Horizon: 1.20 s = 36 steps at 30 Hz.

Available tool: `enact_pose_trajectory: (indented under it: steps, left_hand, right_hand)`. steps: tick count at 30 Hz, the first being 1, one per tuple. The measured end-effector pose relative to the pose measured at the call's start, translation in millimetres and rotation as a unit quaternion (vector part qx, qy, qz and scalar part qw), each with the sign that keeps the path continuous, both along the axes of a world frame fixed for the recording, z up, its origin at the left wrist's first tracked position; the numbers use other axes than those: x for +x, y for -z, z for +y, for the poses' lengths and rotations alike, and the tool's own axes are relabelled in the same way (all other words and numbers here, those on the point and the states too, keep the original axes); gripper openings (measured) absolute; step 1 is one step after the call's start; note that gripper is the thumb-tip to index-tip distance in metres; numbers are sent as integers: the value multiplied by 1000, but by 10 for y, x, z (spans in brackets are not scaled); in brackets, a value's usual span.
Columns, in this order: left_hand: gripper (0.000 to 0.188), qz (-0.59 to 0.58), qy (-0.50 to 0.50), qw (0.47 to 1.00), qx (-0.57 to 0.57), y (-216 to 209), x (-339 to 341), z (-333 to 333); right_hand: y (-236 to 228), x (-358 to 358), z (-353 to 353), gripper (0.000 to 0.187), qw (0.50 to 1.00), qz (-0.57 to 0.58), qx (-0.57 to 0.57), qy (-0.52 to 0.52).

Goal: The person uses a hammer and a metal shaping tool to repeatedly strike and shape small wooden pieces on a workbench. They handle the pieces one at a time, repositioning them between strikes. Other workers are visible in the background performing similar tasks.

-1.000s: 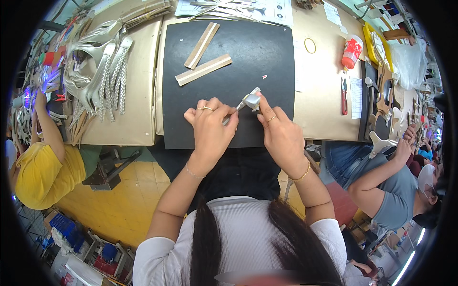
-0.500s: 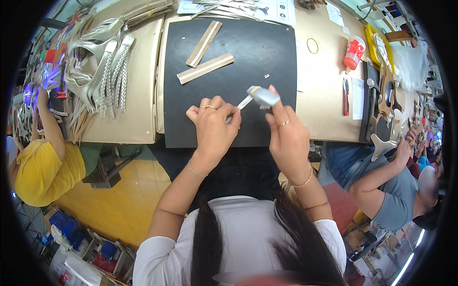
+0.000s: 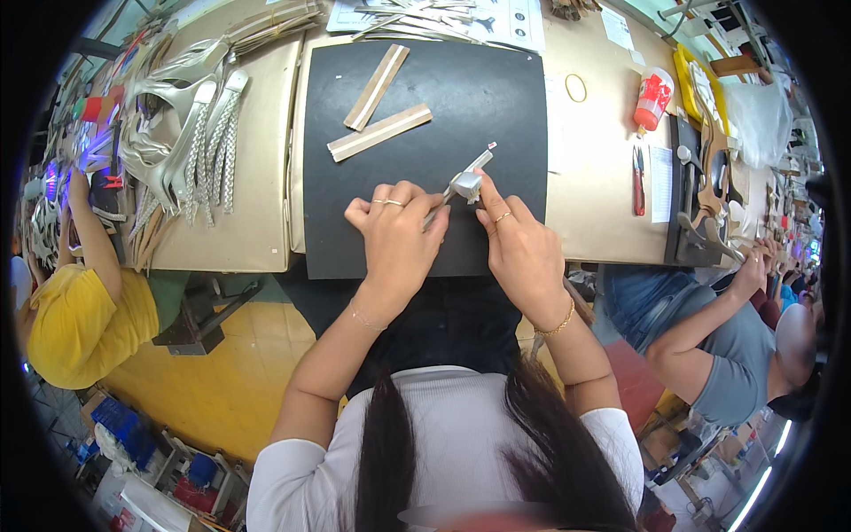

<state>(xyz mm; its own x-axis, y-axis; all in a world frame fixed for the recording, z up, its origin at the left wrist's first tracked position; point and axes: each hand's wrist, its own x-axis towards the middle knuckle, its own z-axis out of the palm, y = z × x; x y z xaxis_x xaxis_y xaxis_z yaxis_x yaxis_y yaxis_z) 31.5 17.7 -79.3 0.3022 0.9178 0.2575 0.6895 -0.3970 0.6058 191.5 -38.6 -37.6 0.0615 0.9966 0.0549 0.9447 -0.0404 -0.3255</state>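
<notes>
On the black mat (image 3: 479, 89), my left hand (image 3: 394, 235) is closed on a narrow, pale silver strip (image 3: 480, 161) that slants away to the far right. My right hand (image 3: 525, 244) grips a small silver-grey, blocky tool (image 3: 466, 183), its exact kind unclear. That tool rests on or just over the strip, close to my left fingertips. Beyond my hands lie two flat tan pieces, an upper one (image 3: 377, 87) and a lower one (image 3: 379, 133), each with a pale line along its middle. A tiny pink scrap (image 3: 493, 144) is by the strip's far end.
Silver straps with braided ends (image 3: 208, 133) are heaped at the left. Several thin strips (image 3: 417, 19) lie at the back. Right of the mat are a rubber band (image 3: 575, 87), a red-and-white bottle (image 3: 653, 97) and a red-handled tool (image 3: 638, 182). People work on both sides.
My right hand has come left and inward, bringing the silver-grey tool from above down to the strip. My left hand has stayed nearly in place.
</notes>
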Motion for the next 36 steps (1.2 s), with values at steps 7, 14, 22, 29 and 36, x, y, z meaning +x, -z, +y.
enact_pose_trajectory:
  steps: [7,14,22,29,36]
  left_hand:
    - [5,-19,-8,999,-39,-5,-28,16]
    - [4,-8,-19,997,-73,-40,6,20]
    - [5,1,-21,997,-78,-39,17,15]
    - [5,4,-12,998,-55,-21,5,12]
    - [6,7,-16,1000,-24,-28,-100,-63]
  right_hand:
    - [-53,54,55,50,1000,5,-11,-9]
    - [-145,-24,-10,50,997,67,16,-22]
    - [-179,-5,19,51,989,113,93,-15]
    - [-80,14,27,56,996,71,49,1]
    - [-14,-52,-36,55,999,16,-30,-37]
